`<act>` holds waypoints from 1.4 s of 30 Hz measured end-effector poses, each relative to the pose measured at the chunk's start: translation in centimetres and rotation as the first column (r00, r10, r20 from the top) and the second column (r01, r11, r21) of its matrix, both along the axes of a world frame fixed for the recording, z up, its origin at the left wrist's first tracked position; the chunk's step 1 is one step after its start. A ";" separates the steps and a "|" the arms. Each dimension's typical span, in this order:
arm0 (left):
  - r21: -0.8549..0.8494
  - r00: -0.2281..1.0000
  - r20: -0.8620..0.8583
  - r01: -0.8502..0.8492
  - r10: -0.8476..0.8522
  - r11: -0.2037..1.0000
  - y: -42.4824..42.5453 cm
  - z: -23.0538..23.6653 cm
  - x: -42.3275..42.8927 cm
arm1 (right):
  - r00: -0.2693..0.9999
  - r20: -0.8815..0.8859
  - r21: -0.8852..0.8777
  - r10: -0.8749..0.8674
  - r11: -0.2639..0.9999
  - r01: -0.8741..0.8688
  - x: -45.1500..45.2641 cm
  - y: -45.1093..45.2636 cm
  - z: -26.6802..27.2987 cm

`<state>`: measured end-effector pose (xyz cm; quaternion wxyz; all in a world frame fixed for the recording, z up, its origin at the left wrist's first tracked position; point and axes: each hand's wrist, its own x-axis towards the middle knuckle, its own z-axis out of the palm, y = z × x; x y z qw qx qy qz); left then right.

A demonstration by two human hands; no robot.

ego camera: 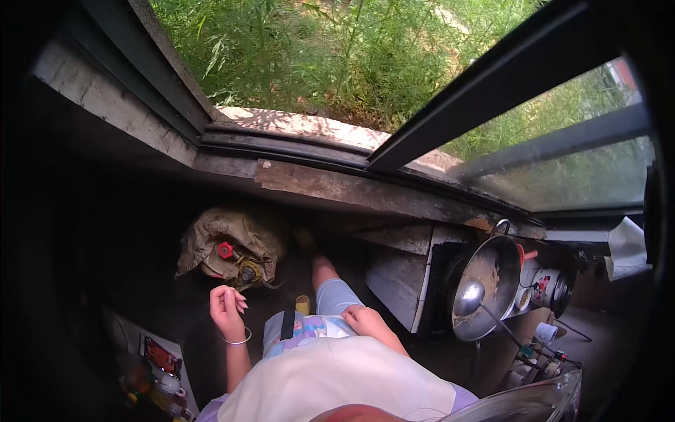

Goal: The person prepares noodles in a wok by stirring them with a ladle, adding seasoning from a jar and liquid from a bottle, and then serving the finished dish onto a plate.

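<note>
My left hand point(225, 310) is raised with loosely curled fingers, and I see nothing in it. Just beyond it stands what looks like a gas cylinder under a crumpled tan cover point(221, 227). A red valve knob point(225, 250) and a brass-coloured regulator point(248, 271) poke out of that cover. My right hand point(364, 319) rests low against my shirt front and blue shorts, its fingertips partly out of sight. Whether it grips any cloth is unclear. To its right a wok point(488, 279) appears steeply tilted, with a metal ladle point(469, 298) lying in it and brownish residue on its inside.
A window frame point(474, 89) and a ledge point(348, 190) run across the front, with green plants outside. Beyond the wok are a decorated pot point(543, 285) and an orange-red handle point(529, 255). Bottles and packets crowd a white surface point(184, 364) at lower left.
</note>
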<state>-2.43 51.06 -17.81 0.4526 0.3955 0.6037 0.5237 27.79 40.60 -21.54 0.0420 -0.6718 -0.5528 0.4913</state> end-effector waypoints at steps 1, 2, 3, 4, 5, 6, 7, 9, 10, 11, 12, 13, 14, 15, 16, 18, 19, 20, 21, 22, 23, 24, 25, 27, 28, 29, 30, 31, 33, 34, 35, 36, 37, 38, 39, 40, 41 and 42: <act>-0.023 0.996 -0.032 0.078 -0.079 0.997 -1.9 0.3 0.3 | 0.999 0.036 0.033 -0.036 0.999 0.035 0.0 -2.9 0.9; -0.086 0.980 -0.092 0.167 -0.174 0.982 -3.7 0.7 0.6 | 0.993 0.094 -0.003 -0.075 0.997 0.076 0.2 -5.7 2.1; -0.138 0.950 -0.144 0.259 -0.278 0.956 -5.5 1.0 1.2 | 0.984 0.117 -0.007 -0.132 0.991 0.133 0.6 -8.5 3.8; -0.156 0.889 -0.250 0.354 -0.384 0.922 -7.5 0.5 1.2 | 0.971 0.124 0.044 -0.204 0.979 0.200 1.4 -11.5 4.9; -0.168 0.814 -0.356 0.428 -0.460 0.888 -9.5 0.7 1.6 | 0.955 0.127 0.092 -0.267 0.962 0.256 2.7 -14.8 6.1; -0.194 0.693 -0.484 0.510 -0.534 0.838 -11.3 1.3 2.2 | 0.900 0.130 0.163 -0.415 0.905 0.394 4.1 -17.9 7.6; -0.229 0.539 -0.605 0.587 -0.586 0.777 -12.7 2.2 3.0 | 0.820 0.115 0.232 -0.561 0.818 0.527 5.9 -20.6 9.2; -0.256 0.428 -0.620 0.682 -0.657 0.685 -16.0 2.6 4.0 | 0.595 -0.069 0.396 -0.800 0.526 0.753 10.3 -26.2 13.7; -0.272 0.369 -0.628 0.721 -0.685 0.637 -17.3 2.8 4.5 | 0.514 -0.082 0.507 -0.854 0.408 0.759 12.8 -28.9 15.7; -0.295 0.309 -0.639 0.747 -0.704 0.596 -18.5 3.3 5.3 | 0.467 -0.082 0.608 -0.881 0.327 0.723 15.9 -31.8 16.9; -0.316 0.255 -0.650 0.766 -0.716 0.560 -19.8 3.6 6.2 | 0.432 0.035 0.717 -0.901 0.324 0.617 18.8 -34.3 18.1; -0.331 0.205 -0.659 0.785 -0.724 0.524 -20.9 3.7 7.5 | 0.415 0.143 0.807 -0.898 0.349 0.477 22.1 -36.9 18.1; -0.376 0.109 -0.663 0.807 -0.741 0.455 -21.7 3.1 8.9 | 0.361 0.425 0.817 -0.830 0.524 0.242 25.6 -39.6 18.2; -0.394 0.046 -0.666 0.826 -0.745 0.403 -23.0 3.4 10.5 | 0.350 0.518 0.767 -0.780 0.605 0.213 28.4 -40.8 18.4; -0.403 0.014 -0.637 0.846 -0.771 0.348 -24.2 3.9 12.4 | 0.343 0.613 0.681 -0.712 0.696 0.228 31.9 -42.3 17.7; -0.410 -0.005 -0.524 0.878 -0.852 0.246 -27.4 4.4 16.5 | 0.295 0.792 0.491 -0.534 0.845 0.210 37.5 -43.7 16.0; -0.407 0.005 -0.433 0.891 -0.901 0.200 -29.2 4.5 18.6 | 0.320 0.830 0.412 -0.458 0.888 0.203 40.1 -43.7 15.2; -0.407 -0.029 -0.345 0.905 -0.938 0.122 -31.0 4.5 20.8 | 0.323 0.863 0.347 -0.389 0.920 0.181 42.4 -43.5 14.6; -0.441 -0.080 -0.264 0.896 -0.961 0.047 -33.0 4.5 23.2 | 0.326 0.890 0.284 -0.318 0.947 0.149 44.6 -43.1 14.0; -0.424 -0.097 -0.192 0.906 -0.977 -0.006 -35.0 4.1 25.4 | 0.381 0.879 0.257 -0.287 0.958 0.129 46.8 -42.9 13.4; -0.401 -0.113 -0.121 0.914 -0.986 -0.056 -36.8 3.7 27.6 | 0.434 0.865 0.231 -0.254 0.967 0.106 49.0 -42.6 12.4; -0.435 -0.145 -0.130 0.897 -0.981 -0.075 -38.6 2.9 29.4 | 0.496 0.839 0.210 -0.225 0.974 0.086 51.6 -42.7 10.5; -0.470 -0.169 -0.153 0.879 -0.974 -0.079 -39.7 2.8 31.1 | 0.529 0.830 0.231 -0.177 0.972 -0.037 52.0 -42.7 9.5; -0.530 -0.016 -0.275 0.837 -0.961 0.138 -41.8 2.7 34.2 | 0.650 0.749 0.202 -0.128 0.979 -0.040 54.8 -40.9 8.6; -0.535 0.030 -0.427 0.798 -0.904 0.279 -42.8 3.0 35.5 | 0.693 0.706 0.342 -0.148 0.928 -0.150 55.9 -41.1 7.7; -0.535 0.085 -0.481 0.760 -0.873 0.369 -43.6 3.1 36.2 | 0.737 0.656 0.478 -0.163 0.845 -0.239 56.7 -41.6 6.7; -0.535 0.124 -0.487 0.740 -0.865 0.408 -44.4 3.1 36.5 | 0.745 0.643 0.543 -0.178 0.791 -0.280 55.3 -41.6 8.3; -0.528 0.171 -0.491 0.722 -0.854 0.448 -45.4 2.9 36.6 | 0.784 0.597 0.558 -0.172 0.791 -0.251 54.8 -42.0 9.9; -0.464 0.340 -0.378 0.735 -0.861 0.494 -47.8 2.3 38.1 | 0.852 0.498 0.584 -0.163 0.789 -0.190 53.8 -42.4 12.9; -0.428 0.412 -0.324 0.739 -0.852 0.520 -48.7 2.3 39.2 | 0.873 0.451 0.539 -0.186 0.836 -0.100 53.4 -42.8 14.9; -0.454 0.433 -0.221 0.747 -0.874 0.485 -49.7 2.4 40.8 | 0.878 0.440 0.524 -0.187 0.848 -0.082 54.2 -43.0 15.5; -0.431 0.460 -0.136 0.770 -0.877 0.471 -50.8 1.6 42.2 | 0.881 0.438 0.546 -0.181 0.832 -0.100 54.8 -42.8 15.3; -0.398 0.477 -0.046 0.797 -0.878 0.454 -51.8 0.3 43.5 | 0.879 0.442 0.566 -0.181 0.816 -0.117 55.3 -42.6 15.0; -0.403 0.526 0.101 0.797 -0.844 0.449 -52.1 -0.6 45.1 | 0.833 0.525 0.545 -0.176 0.821 -0.170 55.1 -42.0 14.8; -0.410 0.558 0.254 0.802 -0.790 0.435 -52.4 -1.3 46.7 | 0.776 0.607 0.510 -0.169 0.832 -0.218 54.5 -41.1 14.2; -0.395 0.563 0.335 0.812 -0.756 0.430 -52.0 -0.9 48.8 | 0.799 0.575 0.617 -0.175 0.734 -0.284 55.1 -40.8 12.2; -0.424 0.604 0.438 0.792 -0.666 0.439 -51.7 -0.8 50.8 | 0.770 0.629 0.519 -0.113 0.798 -0.307 54.2 -40.4 12.5; -0.365 0.563 0.540 0.826 -0.625 0.429 -51.1 -0.8 52.4 | 0.732 0.680 0.478 -0.054 0.789 -0.386 53.8 -40.4 13.7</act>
